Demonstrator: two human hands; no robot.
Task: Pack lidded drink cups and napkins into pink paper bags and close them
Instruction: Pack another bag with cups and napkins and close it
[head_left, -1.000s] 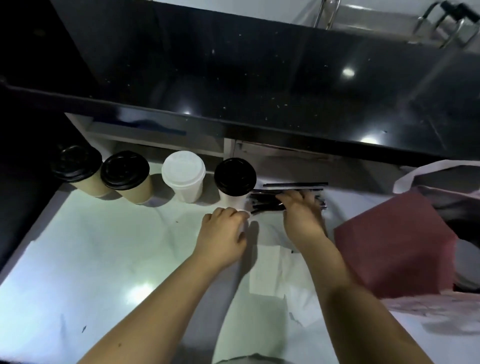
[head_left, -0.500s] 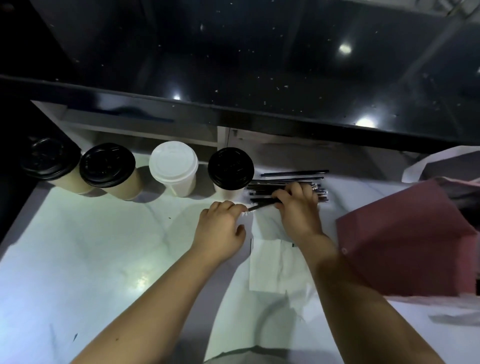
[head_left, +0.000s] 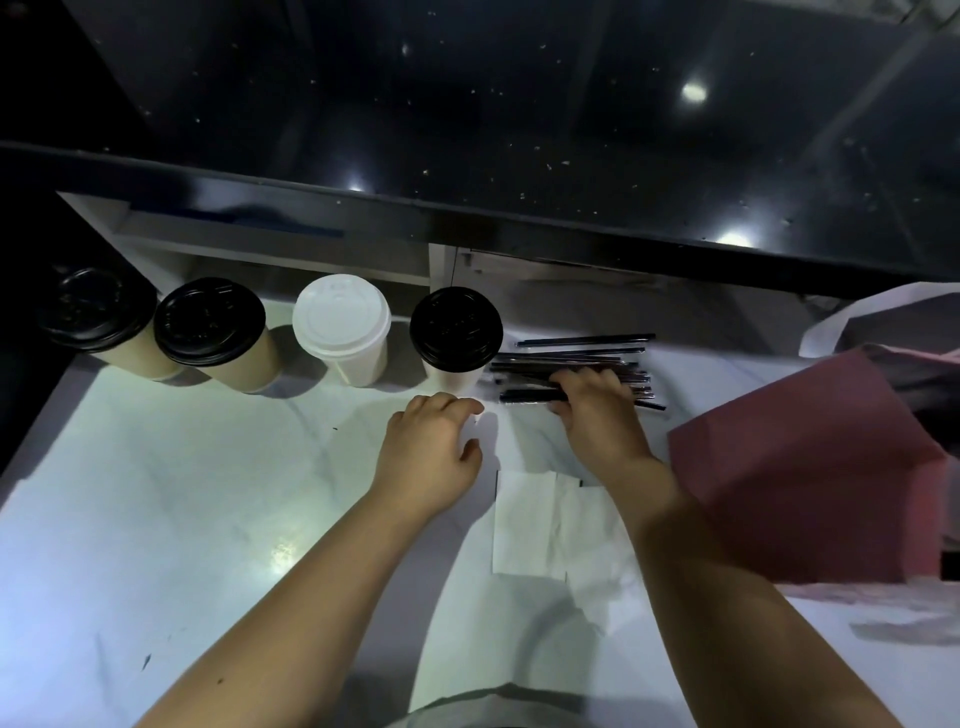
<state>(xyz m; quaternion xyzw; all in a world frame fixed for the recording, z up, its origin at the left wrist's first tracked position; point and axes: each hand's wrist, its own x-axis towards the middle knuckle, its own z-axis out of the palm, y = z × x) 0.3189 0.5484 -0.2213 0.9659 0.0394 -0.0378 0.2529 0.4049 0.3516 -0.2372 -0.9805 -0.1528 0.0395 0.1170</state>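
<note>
Surface: pale glossy counter (head_left: 182, 493), faintly veined, lamps mirrored in it; both my forearms reach out over it.
Background: black speckled ledge (head_left: 467, 104) overhangs the far edge, well ahead of both hands.
Left hand (head_left: 431, 457): back up, fingers bent with the tips down at the counter, thumb out to the side. I see nothing held in it.
Right hand (head_left: 602, 421): just to the right of the left one and apart from it. Fingers are curled down and clamped on one black straw (head_left: 524, 396), whose end sticks out leftward from under them.
Straws (head_left: 571, 358): loose heap of black ones lying crosswise, under and just beyond my right fingers.
Black-lid cup (head_left: 456, 328): white body, upright, just ahead of my left fingertips. Contact with its base cannot be told.
White-lid cup (head_left: 341, 322): upright, ahead and to the left of my left hand, near it.
Tan cup (head_left: 210, 322): black lid, upright, further left of my left hand, just beside the white-lid cup.
End cup (head_left: 93, 309): tan, black lid, well to the left of my left hand, against the tan cup, half in shadow.
Napkins (head_left: 524, 525): white, flat and overlapping on the counter, between my wrists, one edge running under my right forearm.
Bag (head_left: 810, 478): pink paper, to the right of my right wrist, near it and apart from it. Whether its mouth is open cannot be told.
</note>
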